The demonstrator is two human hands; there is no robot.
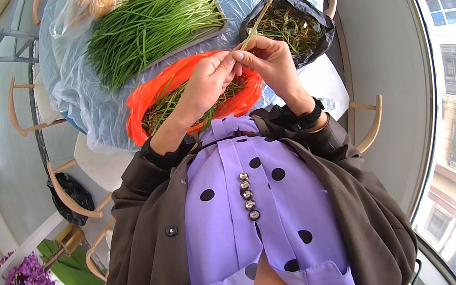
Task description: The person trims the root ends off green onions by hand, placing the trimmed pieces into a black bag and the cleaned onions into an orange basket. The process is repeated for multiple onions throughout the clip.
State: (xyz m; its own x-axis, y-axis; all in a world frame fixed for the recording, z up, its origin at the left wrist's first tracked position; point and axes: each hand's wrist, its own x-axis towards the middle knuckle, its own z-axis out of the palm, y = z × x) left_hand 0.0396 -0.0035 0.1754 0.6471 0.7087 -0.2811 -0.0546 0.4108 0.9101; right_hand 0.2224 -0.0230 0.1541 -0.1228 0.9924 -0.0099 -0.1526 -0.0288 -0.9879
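Note:
My left hand (212, 79) and my right hand (273, 59) meet fingertip to fingertip over an orange plastic bag (133, 113). Between them they pinch a thin stalk (256, 24), green near the fingers and tan at its far end. Its lower end is hidden among my fingertips. Unsorted-looking green blades and brown, dry stems (167, 107) fill the orange bag, partly covered by my left forearm. Just beyond it, long green chive-like leaves (153, 27) lie heaped in a shallow tray (209, 35). To the right, an open black plastic bag (250, 19) holds withered plant scraps (292, 28).
Thin plastic sheeting (78, 95) covers the blue round table. A clear bag of round, yellowish items (100, 2) sits at the far left. Wooden-armed chairs (65, 194) surround the table. A clear bottle (331, 103) lies by my right wrist, and a black bag (70, 193) is on the floor.

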